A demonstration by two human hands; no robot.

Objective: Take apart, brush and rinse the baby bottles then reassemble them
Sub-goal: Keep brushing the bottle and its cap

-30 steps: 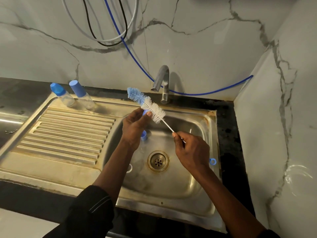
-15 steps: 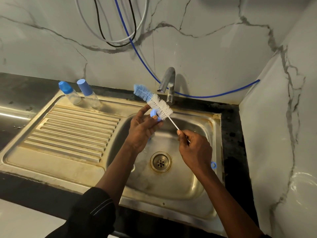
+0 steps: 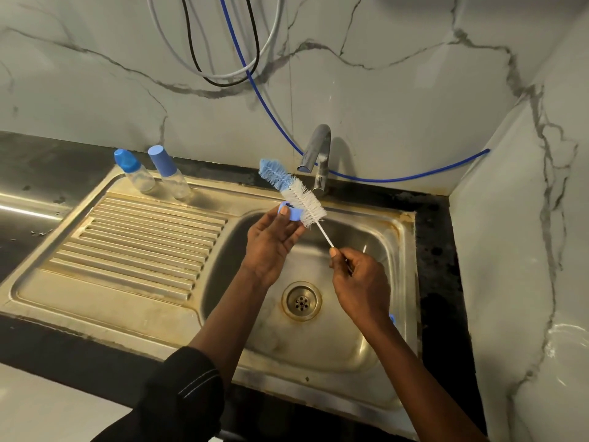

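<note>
Just above the basin of the sink [image 3: 406, 250], the person's left hand [image 3: 271, 244] holds a blue ring [image 3: 290, 214] at its fingertips, the grip pinching it with the palm turned up. The right hand [image 3: 361, 282] has its grip closed on the thin white handle of a bottle brush [image 3: 302, 202], pinched between thumb and fingers. The brush slants up and to the left. Its white bristles touch the ring, and its blue bristle tip lies beside the tap [image 3: 318, 154]. Two baby bottles [image 3: 140, 181], each with a blue cap on, stand side by side on the sink's back ledge behind the ribbed drainboard [image 3: 134, 244], well apart from the hands. A small blue piece [image 3: 392, 319] shows behind the right wrist; what it is cannot be told.
</note>
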